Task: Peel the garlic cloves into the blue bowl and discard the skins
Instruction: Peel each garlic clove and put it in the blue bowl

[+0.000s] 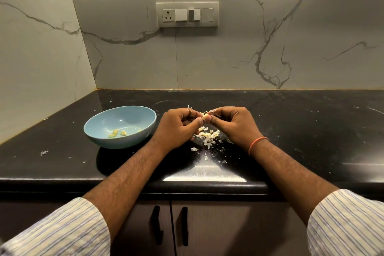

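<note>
A garlic clove (204, 116) with loose papery skin is pinched between the fingertips of my left hand (180, 125) and my right hand (232, 123), a little above the black counter. Both hands have curled fingers. Below them lies a pile of garlic skins (208, 136). The blue bowl (104, 133) stands just left of my left hand. It holds a few peeled clove pieces (117, 132) near its front.
The black counter (301, 131) runs to a marble wall at the back and left. Skin flecks (44, 153) lie scattered on it. A switch panel (187, 14) sits on the wall. Cabinet doors with black handles (182, 225) are below the counter's front edge.
</note>
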The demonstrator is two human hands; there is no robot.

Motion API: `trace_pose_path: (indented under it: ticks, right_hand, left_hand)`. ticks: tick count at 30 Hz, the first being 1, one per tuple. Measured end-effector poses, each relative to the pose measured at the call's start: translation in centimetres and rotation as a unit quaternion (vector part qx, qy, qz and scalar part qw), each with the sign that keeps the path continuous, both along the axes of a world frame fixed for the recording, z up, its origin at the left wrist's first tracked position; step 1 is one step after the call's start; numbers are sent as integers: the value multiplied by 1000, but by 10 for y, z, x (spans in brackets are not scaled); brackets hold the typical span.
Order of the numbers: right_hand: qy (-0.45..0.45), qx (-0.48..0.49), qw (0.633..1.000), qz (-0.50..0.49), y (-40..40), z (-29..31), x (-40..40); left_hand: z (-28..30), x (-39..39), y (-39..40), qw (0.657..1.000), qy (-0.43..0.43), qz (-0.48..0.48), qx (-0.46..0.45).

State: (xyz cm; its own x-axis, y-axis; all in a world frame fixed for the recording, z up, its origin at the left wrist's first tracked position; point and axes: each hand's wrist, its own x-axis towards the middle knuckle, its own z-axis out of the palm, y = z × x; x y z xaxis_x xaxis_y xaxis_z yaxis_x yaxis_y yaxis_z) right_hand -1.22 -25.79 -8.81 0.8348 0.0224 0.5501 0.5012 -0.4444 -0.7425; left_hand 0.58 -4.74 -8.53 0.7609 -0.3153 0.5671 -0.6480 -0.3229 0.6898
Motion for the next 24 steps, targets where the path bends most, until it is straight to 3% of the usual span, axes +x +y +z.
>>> trace_pose_path:
  ticks: [13, 24]
  right_hand:
    - [-23, -64, 998, 3, 1, 3, -5]
    - [2, -9, 1000, 7, 0, 1, -1]
  left_hand:
    - [-1, 1, 1, 1000, -17, 12, 10]
    - [1, -1, 0, 1000, -7, 20, -9]
